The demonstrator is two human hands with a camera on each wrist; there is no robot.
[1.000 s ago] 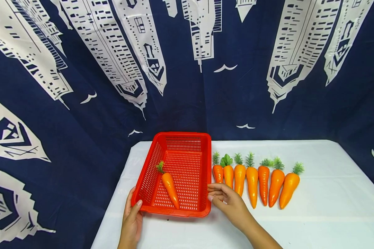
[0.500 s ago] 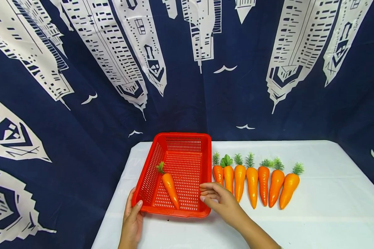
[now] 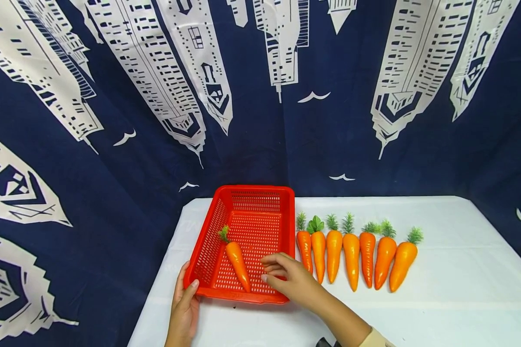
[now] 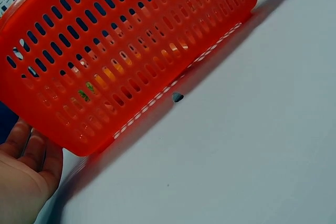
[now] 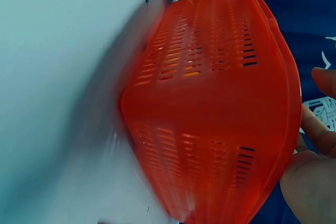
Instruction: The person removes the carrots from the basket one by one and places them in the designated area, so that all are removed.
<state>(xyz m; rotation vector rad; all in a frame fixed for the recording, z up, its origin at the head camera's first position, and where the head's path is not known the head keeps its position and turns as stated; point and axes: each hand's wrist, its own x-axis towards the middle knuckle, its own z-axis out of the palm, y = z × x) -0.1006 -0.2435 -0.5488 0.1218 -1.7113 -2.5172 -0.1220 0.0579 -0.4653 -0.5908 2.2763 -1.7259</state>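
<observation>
A red plastic basket (image 3: pixel 282 226) with slotted walls stands at the left of the table. My left hand (image 3: pixel 185 308) grips its front left corner, thumb on the rim and fingers outside the wall, as the left wrist view also shows. One orange carrot (image 3: pixel 238 265) with a green tuft lies slanted inside. My right hand (image 3: pixel 293 279) reaches over the basket's right rim, thumb and fingers apart, fingertips to the right of that carrot and nothing between them. In the right wrist view the right hand (image 5: pixel 315 171) is at the rim's edge.
Several carrots (image 3: pixel 351 260) lie in a row to the right of the basket, tufts pointing away from me. They rest on a white table (image 3: pixel 451 318). A dark blue cloth (image 3: pixel 252 144) printed with white buildings hangs behind it. A small dark speck (image 4: pixel 178 97) lies near the basket.
My right hand has moved left from the basket's right rim to over its inside, towards the carrot. The left hand, basket and carrots have stayed in place.
</observation>
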